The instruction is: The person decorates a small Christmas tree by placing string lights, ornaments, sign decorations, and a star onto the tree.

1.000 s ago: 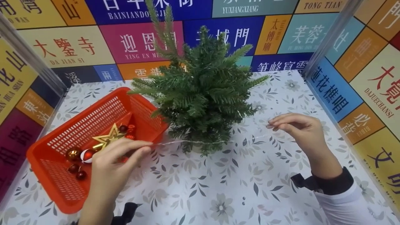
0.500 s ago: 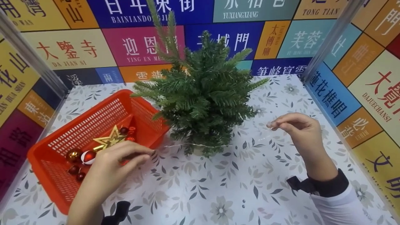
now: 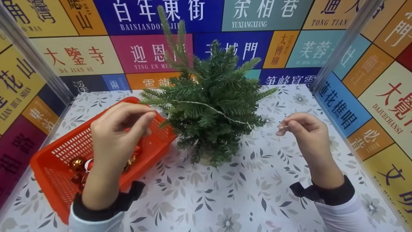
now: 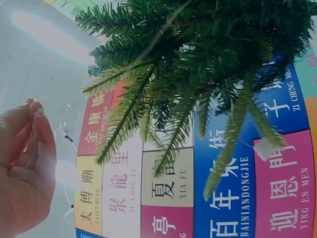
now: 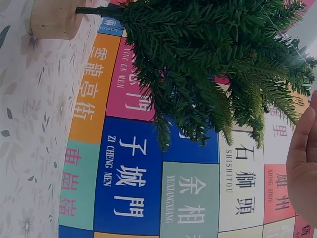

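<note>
A small artificial Christmas tree point(image 3: 215, 93) stands mid-table on a pale round wooden base point(image 5: 57, 19). In front of its middle branches runs a thin, clear silvery wire point(image 3: 222, 113), slanting down toward the right. My left hand point(image 3: 117, 129), raised over the basket, pinches the wire's left part between thumb and fingertips. On the tree's right side, my right hand point(image 3: 310, 132) pinches the other part, lower down. The left wrist view shows the fingertips point(image 4: 37, 111) of the left hand pressed together beside the branches.
At left a red plastic basket point(image 3: 46, 187) holds a gold ball point(image 3: 77, 163) and other red and gold ornaments, partly hidden by my left arm. Printed panels point(image 3: 244, 16) enclose the table behind and on both sides. A flowered cloth point(image 3: 228, 196) covers the tabletop.
My left hand has risen from low by the basket, lifting the wire from the tree's foot to its middle branches. The right hand stays nearly in place. The view has tilted up slightly.
</note>
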Tool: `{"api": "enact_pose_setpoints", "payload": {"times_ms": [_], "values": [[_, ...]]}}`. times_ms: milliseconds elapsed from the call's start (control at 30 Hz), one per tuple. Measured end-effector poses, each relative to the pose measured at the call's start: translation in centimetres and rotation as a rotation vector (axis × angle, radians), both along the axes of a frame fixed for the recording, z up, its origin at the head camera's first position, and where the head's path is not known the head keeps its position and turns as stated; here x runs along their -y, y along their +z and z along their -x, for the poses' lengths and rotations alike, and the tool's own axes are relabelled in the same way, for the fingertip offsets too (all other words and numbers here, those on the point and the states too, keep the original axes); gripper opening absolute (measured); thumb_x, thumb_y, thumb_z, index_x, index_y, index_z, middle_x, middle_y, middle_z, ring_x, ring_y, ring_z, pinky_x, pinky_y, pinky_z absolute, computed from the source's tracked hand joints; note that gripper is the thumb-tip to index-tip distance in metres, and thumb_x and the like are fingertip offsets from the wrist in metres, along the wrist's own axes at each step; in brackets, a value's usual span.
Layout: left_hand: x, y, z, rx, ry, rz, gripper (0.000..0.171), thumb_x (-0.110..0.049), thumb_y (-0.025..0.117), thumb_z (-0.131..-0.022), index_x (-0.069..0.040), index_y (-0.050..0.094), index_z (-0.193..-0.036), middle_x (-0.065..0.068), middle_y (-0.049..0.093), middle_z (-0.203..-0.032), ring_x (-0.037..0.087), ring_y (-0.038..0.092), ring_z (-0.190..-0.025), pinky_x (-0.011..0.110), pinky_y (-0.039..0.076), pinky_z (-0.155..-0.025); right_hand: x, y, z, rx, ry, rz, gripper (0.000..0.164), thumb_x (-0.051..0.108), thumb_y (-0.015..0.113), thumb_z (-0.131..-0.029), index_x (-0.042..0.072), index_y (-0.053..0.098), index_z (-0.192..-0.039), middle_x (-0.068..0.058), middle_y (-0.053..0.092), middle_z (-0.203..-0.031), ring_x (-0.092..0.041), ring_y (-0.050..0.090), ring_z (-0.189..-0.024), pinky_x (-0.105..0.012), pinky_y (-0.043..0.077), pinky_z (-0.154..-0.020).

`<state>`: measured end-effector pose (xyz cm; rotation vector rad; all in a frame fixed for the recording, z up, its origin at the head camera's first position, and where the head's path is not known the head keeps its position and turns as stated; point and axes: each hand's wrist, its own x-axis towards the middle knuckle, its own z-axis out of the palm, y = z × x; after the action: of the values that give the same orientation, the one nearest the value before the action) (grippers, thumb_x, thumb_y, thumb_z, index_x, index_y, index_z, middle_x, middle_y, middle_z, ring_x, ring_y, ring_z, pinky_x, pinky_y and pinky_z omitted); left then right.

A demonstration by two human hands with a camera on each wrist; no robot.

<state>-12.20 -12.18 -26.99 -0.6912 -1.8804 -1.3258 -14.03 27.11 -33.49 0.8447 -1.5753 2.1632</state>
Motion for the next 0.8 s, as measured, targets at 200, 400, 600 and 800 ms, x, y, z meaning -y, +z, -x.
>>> {"api": "enact_pose_setpoints", "payload": {"times_ms": [200,400,600,800], "values": [[-1.0,1.8,1.8,-0.026,-0.023,-0.003,0.009,-0.001,0.074,-0.082,-0.001,0.073,-0.091,0.004,0.070,-0.074,0.006,0.059,-0.052,0.018,0.050,-0.048,0.8,1.1,-0.3,0.086,-0.014,0.027,0.012,-0.008,0.052,-0.094,-0.007,0.063,-0.091,-0.012,0.070,-0.078,-0.019,0.067,-0.065,-0.027,0.058,-0.061],[-1.7,3.4,2.4,-0.031,-0.038,-0.004,0.008,-0.005,0.072,-0.085,-0.001,0.072,-0.092,0.004,0.068,-0.069,0.006,0.057,-0.048,0.020,0.049,-0.045,1.2,1.5,-0.3,0.090,-0.141,-0.067,0.004,-0.005,0.059,-0.092,-0.008,0.060,-0.089,-0.009,0.069,-0.072,-0.016,0.064,-0.058,-0.024,0.056,-0.057],[-1.4,3.6,2.2,-0.056,-0.071,-0.017,0.009,-0.002,0.072,-0.085,0.001,0.070,-0.093,0.005,0.064,-0.062,0.005,0.054,-0.043,0.019,0.045,-0.040,1.2,1.6,-0.4,0.100,-0.200,-0.100,0.003,-0.005,0.062,-0.089,-0.007,0.062,-0.088,-0.007,0.069,-0.070,-0.014,0.063,-0.053,-0.022,0.056,-0.056],[-1.1,1.3,1.8,-0.052,-0.123,0.113,0.012,-0.002,0.071,-0.085,-0.004,0.069,-0.096,-0.002,0.058,-0.056,-0.001,0.046,-0.039,0.013,0.037,-0.034,0.9,1.3,-0.4,0.088,-0.183,-0.074,0.002,-0.008,0.060,-0.090,-0.008,0.062,-0.090,-0.009,0.069,-0.070,-0.015,0.063,-0.053,-0.023,0.055,-0.053]]}}
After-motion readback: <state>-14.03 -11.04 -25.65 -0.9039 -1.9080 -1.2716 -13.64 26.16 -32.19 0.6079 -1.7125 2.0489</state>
